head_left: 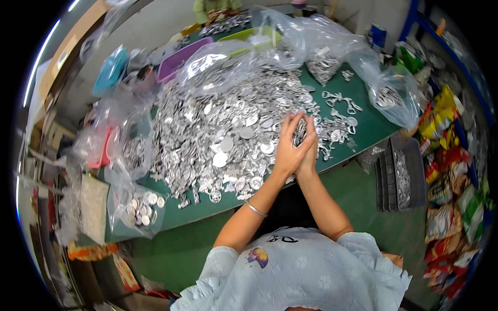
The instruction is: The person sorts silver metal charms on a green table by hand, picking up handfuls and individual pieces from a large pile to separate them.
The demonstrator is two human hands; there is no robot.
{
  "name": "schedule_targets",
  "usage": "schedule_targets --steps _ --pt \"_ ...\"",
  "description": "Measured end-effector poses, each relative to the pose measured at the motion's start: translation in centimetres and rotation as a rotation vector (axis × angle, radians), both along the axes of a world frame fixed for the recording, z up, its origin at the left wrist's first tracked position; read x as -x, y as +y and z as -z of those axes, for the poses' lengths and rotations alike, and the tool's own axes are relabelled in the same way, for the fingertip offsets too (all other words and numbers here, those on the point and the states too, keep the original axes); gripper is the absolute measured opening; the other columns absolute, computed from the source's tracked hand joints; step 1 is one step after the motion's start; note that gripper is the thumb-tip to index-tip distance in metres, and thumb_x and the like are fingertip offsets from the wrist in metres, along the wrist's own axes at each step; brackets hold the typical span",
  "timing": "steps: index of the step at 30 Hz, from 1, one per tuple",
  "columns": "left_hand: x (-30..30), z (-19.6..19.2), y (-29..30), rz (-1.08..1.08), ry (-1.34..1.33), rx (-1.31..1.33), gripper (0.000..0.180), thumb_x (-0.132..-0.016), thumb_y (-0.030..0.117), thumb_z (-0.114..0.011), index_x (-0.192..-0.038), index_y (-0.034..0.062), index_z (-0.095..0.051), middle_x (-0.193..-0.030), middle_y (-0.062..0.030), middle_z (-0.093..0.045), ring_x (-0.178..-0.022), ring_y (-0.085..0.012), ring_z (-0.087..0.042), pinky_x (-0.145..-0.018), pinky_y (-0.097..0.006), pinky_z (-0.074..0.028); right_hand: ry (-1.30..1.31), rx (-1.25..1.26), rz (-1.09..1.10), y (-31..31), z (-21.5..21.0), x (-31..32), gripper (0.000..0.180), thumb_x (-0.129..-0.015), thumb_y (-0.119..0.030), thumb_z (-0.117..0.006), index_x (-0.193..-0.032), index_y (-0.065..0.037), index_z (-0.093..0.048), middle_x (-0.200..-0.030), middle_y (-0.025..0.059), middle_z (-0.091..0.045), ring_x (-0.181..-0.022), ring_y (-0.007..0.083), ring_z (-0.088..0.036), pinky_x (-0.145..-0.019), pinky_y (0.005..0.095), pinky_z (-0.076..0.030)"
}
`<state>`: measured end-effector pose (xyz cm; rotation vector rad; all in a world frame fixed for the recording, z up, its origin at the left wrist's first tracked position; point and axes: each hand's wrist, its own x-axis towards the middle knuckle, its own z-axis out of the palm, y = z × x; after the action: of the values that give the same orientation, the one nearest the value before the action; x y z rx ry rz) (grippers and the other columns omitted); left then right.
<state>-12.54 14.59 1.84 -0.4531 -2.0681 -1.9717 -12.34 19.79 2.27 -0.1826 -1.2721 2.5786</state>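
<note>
Silvery metal pieces point(298, 129) sit stacked between both palms: the left hand point(290, 147) and right hand point(310, 150) press together around them, each grip closed flat on the stack, probably to square its edges. They hover over the green bench point(371, 127), at the near edge of the big heap of metal parts point(223, 129). Clear bags point(136, 207) ring the heap.

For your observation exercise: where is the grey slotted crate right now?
In the head view, the grey slotted crate sits at the person's right, just off the green table's right end, beside the colourful snack packets and below a clear bag.
</note>
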Motion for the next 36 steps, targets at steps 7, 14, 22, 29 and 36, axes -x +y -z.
schedule_targets --steps 7,14,22,29,36 --pt "-1.9 -0.3 -1.4 0.360 -0.564 -1.465 0.037 -0.090 0.035 -0.041 -0.115 0.0088 -0.051 -0.117 -0.0091 -0.054 -0.109 -0.0259 -0.050 -0.098 -0.041 -0.036 0.429 -1.317 0.057 -0.9 -2.6 -2.8 0.034 -0.093 -0.026 -0.038 -0.111 -0.005 -0.057 -0.134 0.0159 -0.036 -0.124 0.0324 -0.032 -0.102 0.0489 -0.017" --pt "-4.0 -1.4 -5.6 0.132 -0.608 -1.640 0.028 -0.089 0.031 -0.042 -0.106 0.0133 -0.054 -0.108 -0.0098 -0.057 -0.107 -0.0283 -0.051 -0.092 -0.043 -0.040 0.501 -1.011 0.028 0.6 -1.6 1.4 0.018 -0.080 -0.007 -0.056 -0.097 -0.001 -0.059 -0.103 0.0123 -0.056 -0.096 0.0303 -0.052 -0.085 0.0381 -0.040" --pt "-5.5 0.1 -7.9 0.124 -0.588 -1.640 0.029 -0.089 0.031 -0.043 -0.109 0.0114 -0.051 -0.108 -0.0124 -0.055 -0.105 -0.0311 -0.049 -0.093 -0.046 -0.040 0.493 -1.260 0.073 -0.7 2.5 3.5 0.011 -0.075 0.000 -0.058 -0.085 0.002 -0.062 -0.082 0.0159 -0.059 -0.079 0.0327 -0.055 -0.071 0.0391 -0.044" --pt "-5.8 -0.7 -8.1 0.088 -0.646 -1.488 0.036 -0.086 0.034 -0.052 -0.114 0.0123 -0.051 -0.113 -0.0076 -0.053 -0.106 -0.0224 -0.051 -0.093 -0.039 -0.040 0.702 -1.362 -0.116 -4.0 -2.0 -3.5 0.030 -0.079 -0.008 -0.057 -0.107 0.001 -0.056 -0.114 0.0150 -0.053 -0.105 0.0344 -0.048 -0.089 0.0404 -0.037" --pt "-6.7 -2.5 -10.5 -0.041 -0.583 -1.419 0.038 -0.086 0.038 -0.051 -0.116 0.0134 -0.051 -0.114 -0.0079 -0.053 -0.109 -0.0228 -0.049 -0.093 -0.039 -0.040 0.767 -1.466 -0.143 -5.8 -2.2 -5.8 0.044 -0.083 -0.020 -0.053 -0.122 0.000 -0.047 -0.131 0.0179 -0.041 -0.123 0.0397 -0.033 -0.101 0.0479 -0.023"
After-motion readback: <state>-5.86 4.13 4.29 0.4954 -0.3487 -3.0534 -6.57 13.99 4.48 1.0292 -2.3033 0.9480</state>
